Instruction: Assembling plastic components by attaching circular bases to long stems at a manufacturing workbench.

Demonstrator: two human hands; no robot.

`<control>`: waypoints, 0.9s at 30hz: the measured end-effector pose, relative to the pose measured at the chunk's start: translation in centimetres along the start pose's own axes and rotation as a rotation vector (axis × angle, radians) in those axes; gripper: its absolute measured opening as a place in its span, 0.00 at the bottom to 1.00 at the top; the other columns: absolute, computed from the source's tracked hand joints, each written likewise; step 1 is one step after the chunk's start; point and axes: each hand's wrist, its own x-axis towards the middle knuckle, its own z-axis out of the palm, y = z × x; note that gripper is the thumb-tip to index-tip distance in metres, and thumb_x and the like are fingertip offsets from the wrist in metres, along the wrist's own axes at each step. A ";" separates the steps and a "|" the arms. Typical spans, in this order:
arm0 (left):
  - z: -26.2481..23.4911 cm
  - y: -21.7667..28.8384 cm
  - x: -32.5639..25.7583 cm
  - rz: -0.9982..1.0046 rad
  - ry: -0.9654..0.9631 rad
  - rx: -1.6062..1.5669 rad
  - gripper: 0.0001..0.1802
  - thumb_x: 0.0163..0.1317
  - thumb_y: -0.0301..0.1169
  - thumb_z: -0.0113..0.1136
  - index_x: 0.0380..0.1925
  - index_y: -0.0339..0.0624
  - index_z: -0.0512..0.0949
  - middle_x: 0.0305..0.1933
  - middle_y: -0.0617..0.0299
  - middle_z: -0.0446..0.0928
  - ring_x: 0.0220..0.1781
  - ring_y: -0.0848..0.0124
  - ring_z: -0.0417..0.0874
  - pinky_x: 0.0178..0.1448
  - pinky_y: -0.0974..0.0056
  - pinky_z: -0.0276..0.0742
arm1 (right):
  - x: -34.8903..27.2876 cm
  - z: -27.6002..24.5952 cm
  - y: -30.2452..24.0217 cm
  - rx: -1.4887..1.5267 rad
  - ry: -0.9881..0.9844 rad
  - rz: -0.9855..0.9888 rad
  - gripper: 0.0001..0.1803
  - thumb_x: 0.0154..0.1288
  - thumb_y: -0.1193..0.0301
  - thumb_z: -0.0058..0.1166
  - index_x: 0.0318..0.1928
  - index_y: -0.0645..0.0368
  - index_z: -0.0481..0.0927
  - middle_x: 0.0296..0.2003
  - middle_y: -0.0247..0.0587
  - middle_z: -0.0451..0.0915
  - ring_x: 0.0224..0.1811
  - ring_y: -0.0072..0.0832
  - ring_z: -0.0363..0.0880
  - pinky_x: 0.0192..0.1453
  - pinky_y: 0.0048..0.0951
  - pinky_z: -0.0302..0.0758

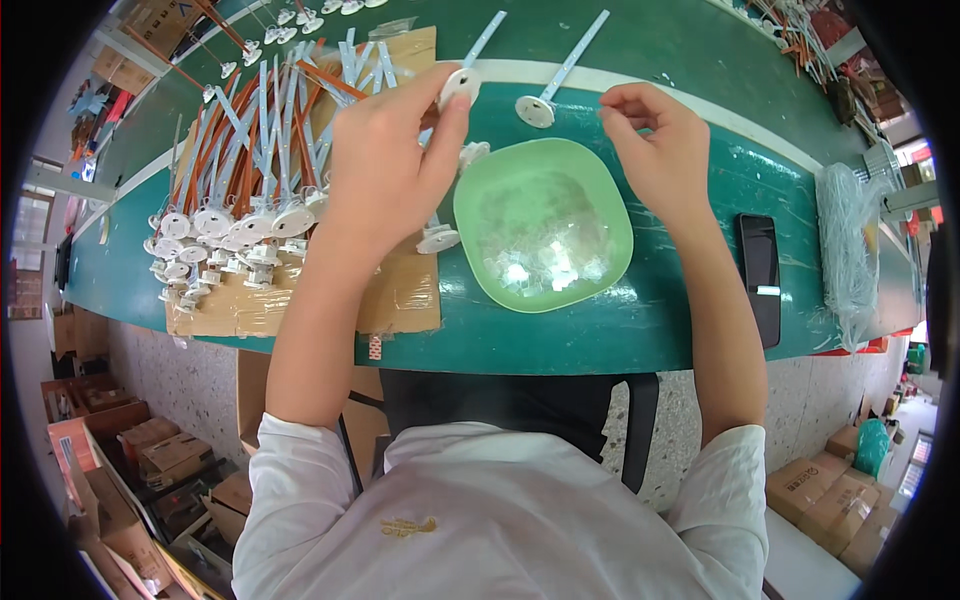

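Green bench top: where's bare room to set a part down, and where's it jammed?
Free: the strip between the green bowl and the black phone, and the front edge under the bowl. Crowded: the cardboard sheet at left, heaped with disc-and-strip parts; the clear strand bundle fills the far right.

Bench: we are sitting at a long green table (640,330) running under both hands.
Floor: we are seeing speckled grey flooring (180,375) below.
Storage: cardboard boxes (150,450) are standing lower left.

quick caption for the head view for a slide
Left hand pinches a white round disc with a pale blue strip over a green square plastic bowl of small clear pieces; right hand hovers beside.
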 end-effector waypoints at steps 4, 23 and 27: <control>-1.0 -0.1 0.5 -0.085 -0.174 0.136 0.11 0.69 0.30 0.57 0.30 0.34 0.77 0.24 0.47 0.79 0.28 0.46 0.81 0.34 0.48 0.75 | 1.8 0.6 -0.8 -0.116 -0.161 -0.029 0.12 0.60 0.69 0.66 0.43 0.59 0.86 0.34 0.38 0.87 0.36 0.25 0.85 0.42 0.28 0.80; -2.1 1.2 0.3 -0.013 -0.139 0.528 0.20 0.55 0.38 0.70 0.47 0.44 0.83 0.35 0.52 0.84 0.36 0.53 0.85 0.39 0.51 0.79 | -1.7 0.4 -1.3 -0.022 0.069 -0.429 0.12 0.60 0.82 0.61 0.45 0.64 0.86 0.40 0.45 0.86 0.40 0.35 0.86 0.44 0.29 0.81; 0.1 2.5 -0.7 0.187 -0.150 0.137 0.35 0.54 0.34 0.71 0.65 0.44 0.74 0.34 0.54 0.83 0.37 0.54 0.84 0.41 0.53 0.78 | -2.5 0.5 -3.2 0.049 0.090 -0.531 0.16 0.52 0.86 0.62 0.43 0.63 0.86 0.40 0.44 0.85 0.40 0.37 0.85 0.43 0.30 0.81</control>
